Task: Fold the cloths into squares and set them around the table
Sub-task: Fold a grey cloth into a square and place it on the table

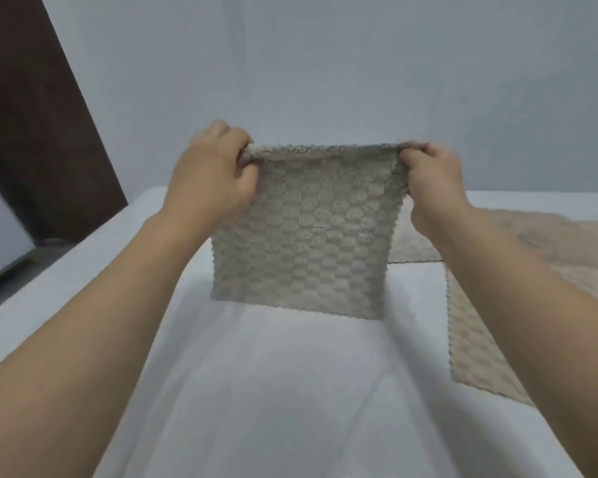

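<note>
A grey waffle-textured cloth [299, 236] is held up at centre frame, hanging above the white-covered desk [273, 391]. Its top left corner is pinched by the left hand [211, 174] and its top right corner by the right hand [432, 181]; both hands are curled tight on the fabric. The top edge is pulled taut between them, and the lower edge appears to hang just above the desk cover, contact not confirmed.

Whether the cloth is single layer or already doubled cannot be told from this view.

Further cloths are seen at right of frame: a beige one of like texture [477, 343] lies flat at lower right, partly hidden by the right forearm, and a fluffier pale one [549, 243] lies at mid right.

Risks, as judged from here:
- Skewed fold: the bottom edge slopes down to the right, so if the cloth is laid down without squaring, the edges are likely to be mismatched and the result is not a square.
- Slipped corner: only small pinches are held at the corners; a loosened grip lets one side drop and bunch.
- Overlap: if it is lowered towards the right, the held cloth could land on the beige one.
- Dragged cover: the desk cover looks soft and creased, so a cloth dragged across it could wrinkle both.
</note>
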